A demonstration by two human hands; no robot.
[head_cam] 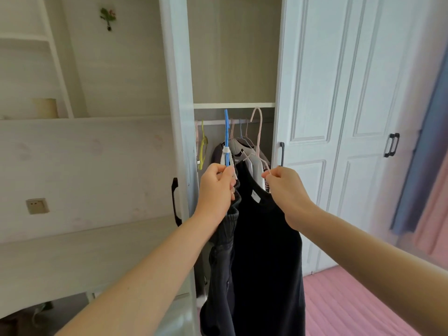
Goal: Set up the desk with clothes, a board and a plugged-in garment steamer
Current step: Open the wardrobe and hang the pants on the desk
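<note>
Clothes (pixel 264 251) held up before the open wardrobe (pixel 232 57), one hanger per hand. Gripped the blue hanger (pixel 226 132) in the left hand (pixel 215 187), fingers (pixel 228 175) curled round its stem just below the white collar, dark grey trousers (pixel 224 251) drooping beneath. Pinched the pink wire hanger (pixel 259 132) in the right hand (pixel 286 190), fingers (pixel 269 174) closed on the thin wire near the shoulder, black top (pixel 266 226) hanging from it. Saw both hooks standing above the rail (pixel 213 122) and seemingly clear of it (hard to be sure from this angle). Looked like the fetching step, early in the task; counter, board and steamer nowhere in view. Best drawn straight back toward the body, hooks kept high to avoid snagging the neighbouring garments (pixel 244 146) on the rail. Wise to firm up the right-hand pinch against twisting of the thin wire and a sliding top. Worth gathering the long trouser legs too, to stop any dragging on the way.
</note>
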